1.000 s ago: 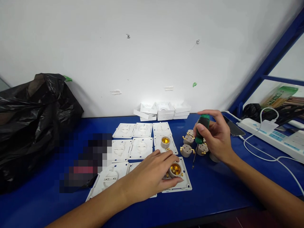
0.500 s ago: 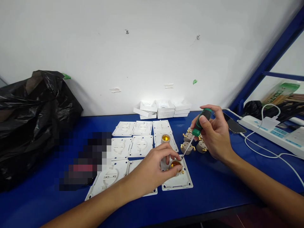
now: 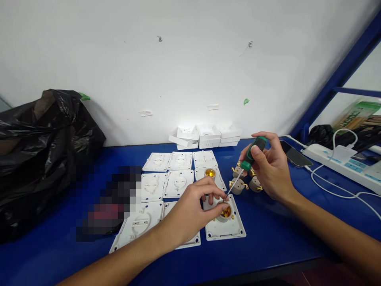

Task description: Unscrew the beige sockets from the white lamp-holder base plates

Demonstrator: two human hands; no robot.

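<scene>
The left hand (image 3: 190,212) rests on the front white plate (image 3: 224,228), its fingers curled about the lamp socket (image 3: 224,210) that sits on it, thumb and forefinger pinched close at the socket's rim. The right hand (image 3: 269,169) is closed round the green handle of a screwdriver (image 3: 244,169), whose thin shaft slants down so the tip meets the socket's edge by the left fingertips.

The socket looks small, light and hard, with brass inside; I judge its body the place to grip, away from the thin brass tabs, which would likely bend. The plate is stiff, thin plastic and would probably slide on the smooth blue table (image 3: 268,242) unless pressed down.

More plates (image 3: 166,184) lie touching on the left and loose sockets (image 3: 245,182) sit just beyond the shaft. Open table lies to the right and front, though the table edge is near.
</scene>
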